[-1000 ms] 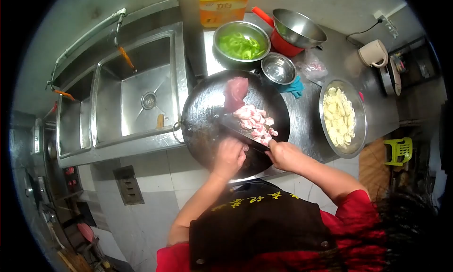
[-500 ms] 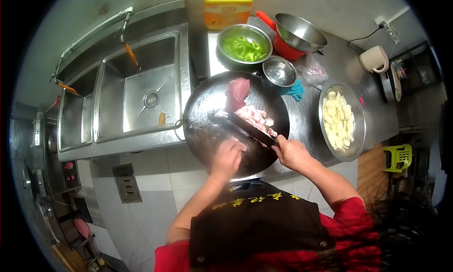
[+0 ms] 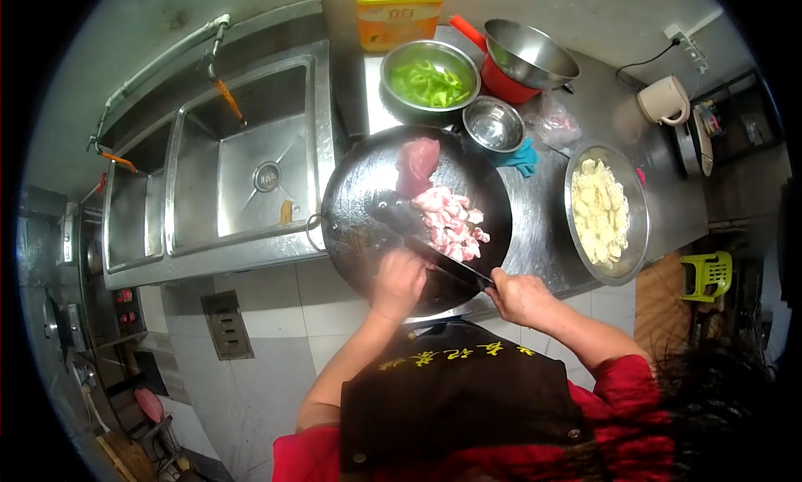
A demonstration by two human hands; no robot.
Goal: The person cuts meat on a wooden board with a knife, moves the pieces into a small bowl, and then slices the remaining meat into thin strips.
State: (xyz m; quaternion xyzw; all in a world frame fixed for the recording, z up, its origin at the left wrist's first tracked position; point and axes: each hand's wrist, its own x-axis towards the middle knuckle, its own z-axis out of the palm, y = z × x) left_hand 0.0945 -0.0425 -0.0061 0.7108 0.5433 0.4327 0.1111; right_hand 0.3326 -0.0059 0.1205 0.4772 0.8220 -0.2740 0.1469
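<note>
My right hand (image 3: 520, 296) is wrapped round the handle of a kitchen knife (image 3: 455, 267). The dark blade slants up and left, its far part right beside the fingertips of my left hand (image 3: 399, 280). Those fingers are curled down onto a small piece of meat, mostly hidden under them and the blade. Beneath both hands is a round dark board (image 3: 359, 206) with a ring handle at its left. A heap of pale pink sliced meat (image 3: 451, 221) lies just beyond the blade. Behind the heap sits a larger uncut piece of meat (image 3: 418, 166).
Beyond the board stand a bowl of cut green peppers (image 3: 433, 85), a small metal bowl (image 3: 494, 124) and a blue cloth (image 3: 521, 159). To the right is a bowl of pale slices (image 3: 601, 215). A steel sink (image 3: 267, 177) adjoins at left. A yellow-capped jug (image 3: 399, 16) stands behind.
The knife has come toward me, from against the sliced heap to beside my left fingertips. My left fingers have curled in, and the heap is now more fully visible.
</note>
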